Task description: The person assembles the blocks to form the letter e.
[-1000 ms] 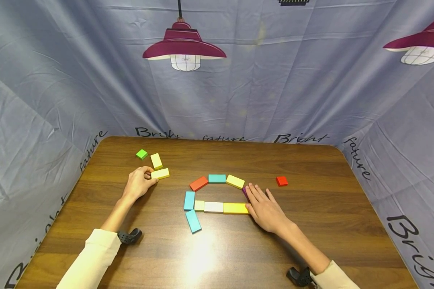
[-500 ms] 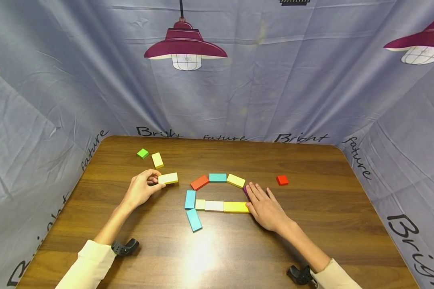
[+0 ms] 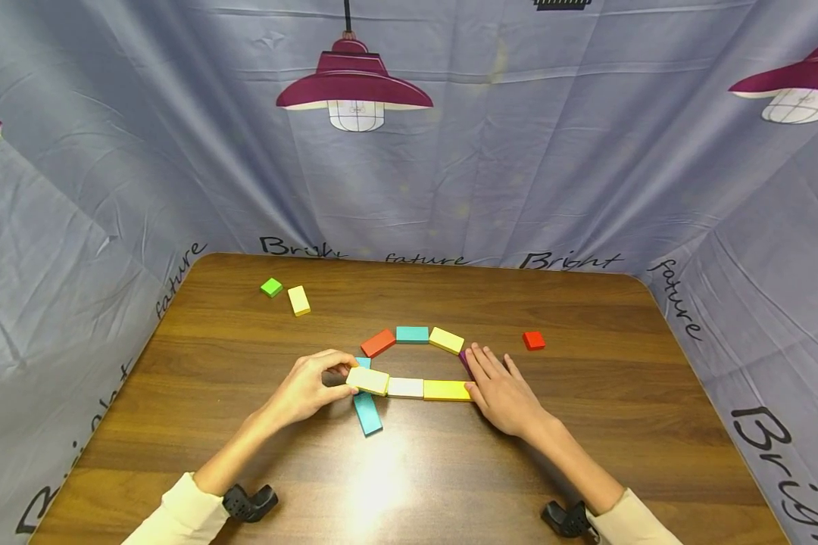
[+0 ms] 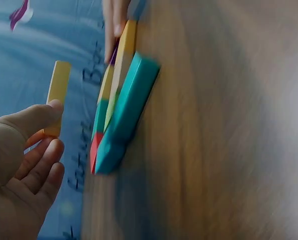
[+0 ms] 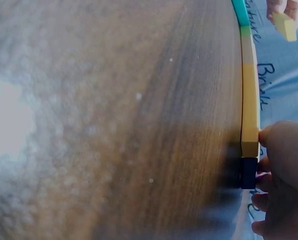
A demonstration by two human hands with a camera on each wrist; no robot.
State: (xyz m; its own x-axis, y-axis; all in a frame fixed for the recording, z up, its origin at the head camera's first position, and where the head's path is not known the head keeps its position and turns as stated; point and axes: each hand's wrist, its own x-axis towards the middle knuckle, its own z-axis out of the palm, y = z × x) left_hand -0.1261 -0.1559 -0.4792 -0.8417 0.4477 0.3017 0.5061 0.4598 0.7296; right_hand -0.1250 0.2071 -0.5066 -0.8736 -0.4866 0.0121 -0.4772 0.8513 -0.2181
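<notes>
My left hand (image 3: 313, 387) pinches a pale yellow block (image 3: 368, 381) between thumb and fingers. In the left wrist view this block (image 4: 57, 92) is up in the air, above the ring of blocks. From the head view it overlaps the ring's left corner and partly hides a blue block (image 3: 363, 362). My right hand (image 3: 504, 393) lies with straight fingers over the ring's right end, by a purple block (image 3: 464, 361) and an orange-yellow block (image 3: 445, 390). Its fingertips (image 5: 263, 180) show beside a dark blue block (image 5: 248, 172) in the right wrist view.
The ring also has a red block (image 3: 378, 343), a teal block (image 3: 412, 334), a yellow block (image 3: 446, 340) and a white block (image 3: 406, 388). A blue block (image 3: 368, 415) slants below. Farther out lie green (image 3: 271, 288), yellow (image 3: 299, 300) and red (image 3: 534, 341) blocks.
My left hand has picked up the yellow block from the table's left side and carried it right, over the ring's left corner. The right hand has stayed in place.
</notes>
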